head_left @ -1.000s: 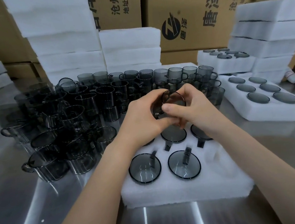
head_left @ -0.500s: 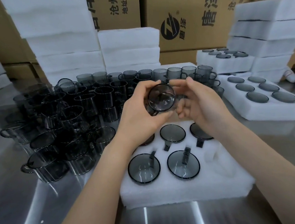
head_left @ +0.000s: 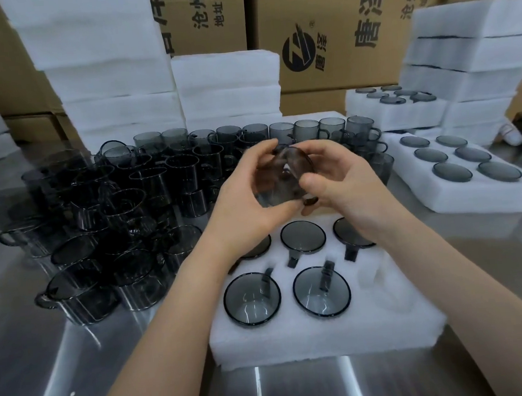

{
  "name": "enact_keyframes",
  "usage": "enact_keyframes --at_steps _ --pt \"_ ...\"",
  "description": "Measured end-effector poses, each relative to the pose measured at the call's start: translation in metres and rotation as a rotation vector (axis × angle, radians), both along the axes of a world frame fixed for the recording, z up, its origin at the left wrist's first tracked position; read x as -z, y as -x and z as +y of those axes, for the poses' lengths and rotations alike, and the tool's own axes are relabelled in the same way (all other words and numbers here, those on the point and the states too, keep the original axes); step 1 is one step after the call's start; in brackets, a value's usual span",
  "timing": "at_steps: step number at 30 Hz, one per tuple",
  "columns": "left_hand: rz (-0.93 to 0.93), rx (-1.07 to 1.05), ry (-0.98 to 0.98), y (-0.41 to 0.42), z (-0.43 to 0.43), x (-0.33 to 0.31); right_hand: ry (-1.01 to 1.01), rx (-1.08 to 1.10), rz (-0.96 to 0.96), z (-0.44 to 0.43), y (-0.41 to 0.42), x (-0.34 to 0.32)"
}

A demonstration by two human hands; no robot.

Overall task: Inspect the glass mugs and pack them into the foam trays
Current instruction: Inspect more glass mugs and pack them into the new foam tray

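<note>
A smoky grey glass mug is held in the air between both hands, tilted on its side above the far end of a white foam tray. My left hand grips its left side, and my right hand pinches its right rim with thumb and fingers. The tray holds several mugs set upside down in its pockets, such as one at the front left. A pocket at the tray's right front has no mug in it.
A dense cluster of loose grey mugs covers the steel table to the left and behind. A filled foam tray lies at the right. Stacks of white foam and cardboard boxes line the back.
Both hands have turned the mug: half a second ago its round end faced me, now it lies tilted sideways and slightly lower. The tray is unchanged.
</note>
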State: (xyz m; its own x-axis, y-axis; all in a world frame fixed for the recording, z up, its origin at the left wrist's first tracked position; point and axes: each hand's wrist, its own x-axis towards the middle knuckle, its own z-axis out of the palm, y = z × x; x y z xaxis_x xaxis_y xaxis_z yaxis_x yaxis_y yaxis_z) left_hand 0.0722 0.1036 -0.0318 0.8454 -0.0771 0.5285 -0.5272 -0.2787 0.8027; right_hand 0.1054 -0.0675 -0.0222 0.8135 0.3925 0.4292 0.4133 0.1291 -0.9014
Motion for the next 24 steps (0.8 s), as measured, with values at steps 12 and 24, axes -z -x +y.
enact_keyframes --at_steps 12,24 --pt "-0.095 -0.043 -0.3 0.006 -0.005 -0.005 0.168 0.29 -0.152 0.006 0.006 -0.003" --pt "-0.03 -0.001 -0.036 0.003 -0.001 -0.004 -0.126 -0.247 0.248 -0.007 -0.008 -0.003"
